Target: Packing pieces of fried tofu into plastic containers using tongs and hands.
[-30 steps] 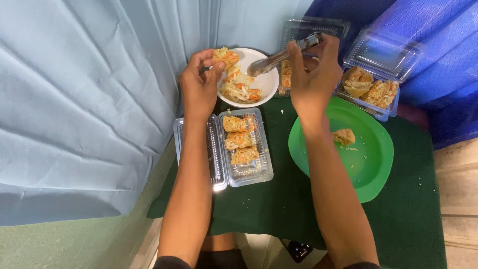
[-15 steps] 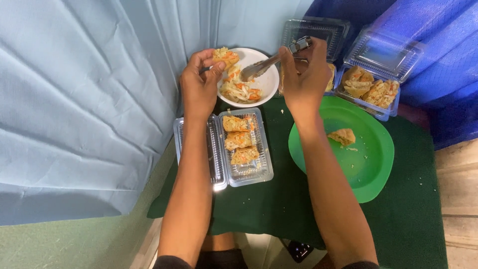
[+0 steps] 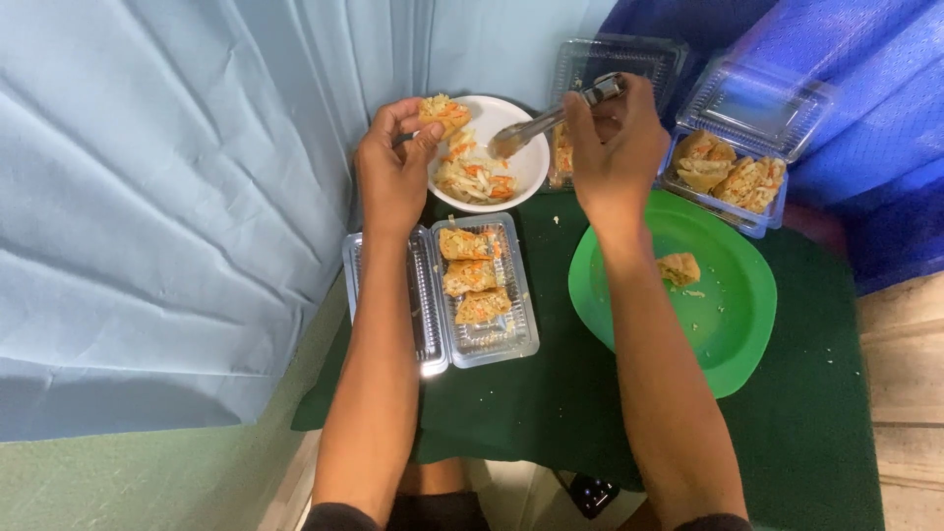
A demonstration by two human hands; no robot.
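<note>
- Hands work over white bowl [image 3: 529, 169] of shredded veg.
- Left hand [image 3: 393, 169] pinches stuffed pastry [image 3: 444, 108] at bowl's rim, opening up so spills land inside.
- Right hand [image 3: 615, 147] clamped on metal tongs [image 3: 551, 120], tips dipped in bowl.
- Clear tray [image 3: 489, 339] w/ three filled pcs near; green plate [image 3: 733, 334] rightward.

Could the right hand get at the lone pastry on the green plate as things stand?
Probably yes: the pastry lies uncovered on the green plate just beside that forearm, though the right hand is holding tongs.
</note>
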